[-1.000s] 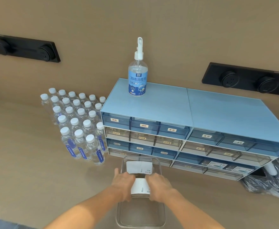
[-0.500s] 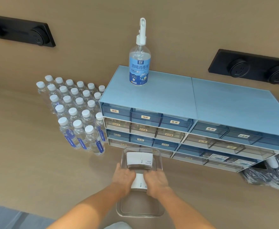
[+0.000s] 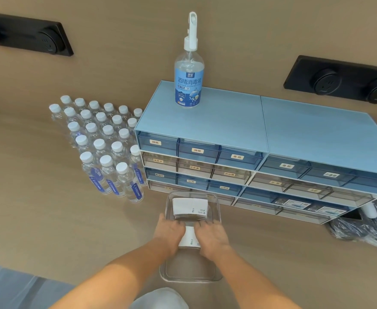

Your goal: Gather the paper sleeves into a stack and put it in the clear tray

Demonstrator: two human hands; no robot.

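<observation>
both hands, left hand (image 3: 170, 234) and right hand (image 3: 212, 236), clamp a sleeve stack (image 3: 190, 238) low in the clear tray (image 3: 214, 273) at lower centre (another pile (image 3: 190, 208) lies beyond); next, probably release.

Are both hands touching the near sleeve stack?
Touching: the head view shows the left hand and right hand pressed against the near sleeve stack's sides.

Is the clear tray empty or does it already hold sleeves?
Not empty. One stack lies at the tray's far end; both hands press a second stack inside.
</observation>
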